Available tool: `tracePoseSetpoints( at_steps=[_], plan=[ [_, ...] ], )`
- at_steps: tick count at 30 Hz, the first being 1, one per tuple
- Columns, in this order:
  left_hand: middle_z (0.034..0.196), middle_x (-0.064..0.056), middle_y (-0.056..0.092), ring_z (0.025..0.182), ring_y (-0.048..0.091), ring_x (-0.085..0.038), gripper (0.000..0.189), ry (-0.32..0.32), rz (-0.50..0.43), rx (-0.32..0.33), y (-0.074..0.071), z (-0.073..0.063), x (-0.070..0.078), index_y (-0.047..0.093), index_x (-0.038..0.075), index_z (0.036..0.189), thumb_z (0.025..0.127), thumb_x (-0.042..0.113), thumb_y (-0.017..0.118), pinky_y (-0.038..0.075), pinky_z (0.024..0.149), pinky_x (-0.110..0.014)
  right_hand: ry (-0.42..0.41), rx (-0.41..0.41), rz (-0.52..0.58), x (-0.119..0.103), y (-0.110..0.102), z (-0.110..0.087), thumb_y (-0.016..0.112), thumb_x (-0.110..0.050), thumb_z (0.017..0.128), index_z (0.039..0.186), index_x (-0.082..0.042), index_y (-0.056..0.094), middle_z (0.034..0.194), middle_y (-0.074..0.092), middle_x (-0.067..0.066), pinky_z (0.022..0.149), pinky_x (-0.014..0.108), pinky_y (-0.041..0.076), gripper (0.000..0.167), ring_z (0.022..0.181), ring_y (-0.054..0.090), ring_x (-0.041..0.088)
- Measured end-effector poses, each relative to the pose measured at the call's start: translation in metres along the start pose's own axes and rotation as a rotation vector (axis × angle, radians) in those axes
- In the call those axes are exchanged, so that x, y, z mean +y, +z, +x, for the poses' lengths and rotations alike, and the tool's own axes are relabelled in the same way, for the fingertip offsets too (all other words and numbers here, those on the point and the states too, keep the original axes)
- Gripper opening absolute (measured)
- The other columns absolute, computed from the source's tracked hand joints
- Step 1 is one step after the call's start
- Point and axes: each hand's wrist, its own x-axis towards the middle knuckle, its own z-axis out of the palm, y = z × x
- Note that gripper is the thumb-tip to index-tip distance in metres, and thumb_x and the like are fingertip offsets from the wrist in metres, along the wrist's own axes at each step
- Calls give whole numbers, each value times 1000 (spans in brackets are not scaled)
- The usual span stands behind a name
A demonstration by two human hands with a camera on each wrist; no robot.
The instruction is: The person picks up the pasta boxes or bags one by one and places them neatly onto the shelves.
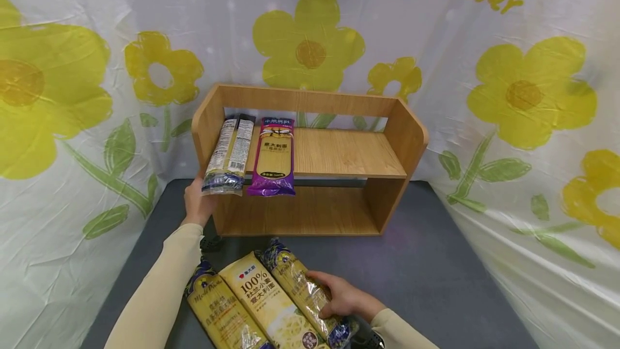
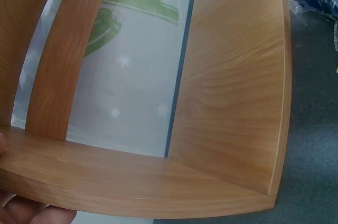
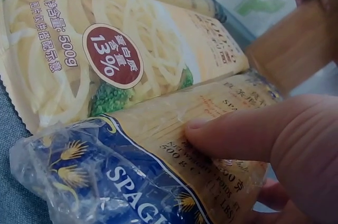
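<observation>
My left hand (image 1: 197,203) grips the left side panel of a two-tier wooden shelf (image 1: 346,149). In the left wrist view, fingers (image 2: 39,213) wrap the panel's outer face, with a bit of thumb at the frame's left edge. My right hand (image 1: 345,296) holds a clear and blue spaghetti pack (image 3: 158,166), thumb on top and fingertips curled at its side. Left of that pack lies a cream noodle pack (image 1: 263,298) with a 13% badge. Farther left is another blue-ended spaghetti pack (image 1: 225,311), partly cut off by the frame.
On the upper tier, a pack showing its printed back (image 1: 227,149) leans by the left panel. Beside it is a purple pasta pack (image 1: 274,155); both overhang the front edge. A dark grey table (image 1: 426,273) carries everything, with a flower-printed curtain (image 1: 310,31) behind and at the sides.
</observation>
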Motion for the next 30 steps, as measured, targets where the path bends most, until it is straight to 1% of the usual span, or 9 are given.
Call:
tracePoseSetpoints(
  at_steps=[5,7,9,13,16,19,23,27,30],
  plan=[
    [96,-32,68,72,61,-39,45,4,4,9,-1,2,-1,57,-8,132,105,27,46,45,59,-40,19,-65,76,-3,-3,3,73,13,72,156,-8,41,160,43,17,103,16,40,92,150,35,39],
    [98,-33,68,74,61,-40,45,4,4,14,-1,2,0,57,-9,131,104,27,46,45,60,-41,23,-73,77,-4,-4,4,73,13,72,155,-9,42,158,45,17,103,17,40,91,149,37,40],
    [102,-34,69,76,62,-41,47,0,-2,16,-1,2,1,57,-9,132,104,27,46,45,61,-40,23,-61,29,-6,-4,4,75,12,71,152,-12,47,156,48,15,103,19,41,89,146,42,36],
    [109,-34,68,81,63,-42,48,-7,-14,12,-2,2,1,55,-9,135,104,27,46,47,65,-44,-2,-42,-96,-9,-3,6,78,10,67,144,-15,56,148,56,12,98,23,44,83,131,54,22],
    [104,-33,68,80,62,-42,47,-13,-14,5,-2,2,1,57,-9,130,103,27,46,48,65,-45,-13,-55,-138,-10,-3,9,77,12,64,136,-16,62,142,61,10,93,22,44,78,121,55,12],
    [96,-32,68,77,62,-41,45,-18,-8,-2,-2,2,1,60,-10,125,103,27,48,47,64,-43,-4,-108,-127,-11,-6,12,73,14,64,129,-16,67,138,64,7,93,20,43,72,120,54,6],
    [91,-30,67,74,62,-38,43,-28,-3,-7,-2,1,2,62,-10,118,103,28,48,46,62,-42,25,-223,-68,-13,-12,16,69,17,68,125,-13,71,138,65,6,90,19,43,65,118,54,1],
    [98,-33,68,78,62,-41,43,-26,0,-14,-2,-1,1,62,-10,120,104,27,46,47,66,-48,58,-332,7,-16,-18,19,67,19,71,126,-9,71,140,63,8,79,19,42,62,105,52,1],
    [104,-35,68,80,62,-43,47,-17,-4,-9,-2,-2,2,59,-10,128,104,28,45,48,68,-51,76,-368,36,-18,-19,19,68,19,71,127,-8,70,142,62,8,76,19,42,62,102,49,3]
  ],
)
